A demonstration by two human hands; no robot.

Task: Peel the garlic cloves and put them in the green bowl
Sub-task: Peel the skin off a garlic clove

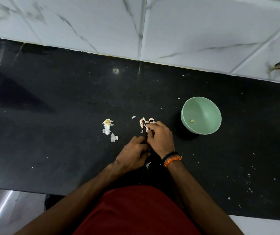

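A small pile of unpeeled garlic cloves (146, 122) lies on the black counter, left of the green bowl (205, 107). One peeled clove (193, 121) sits inside the bowl. My right hand (160, 138) reaches into the near side of the pile, its fingertips pinching a clove there. My left hand (132, 152) is just behind it, fingers curled toward the right hand; whatever it holds is hidden.
Garlic skins and the root stub (107, 126) lie to the left on the counter (59, 133), another skin piece (114, 137) below them. A skin scrap (148, 165) lies between my wrists. A white marble-tiled wall (186, 31) backs the counter.
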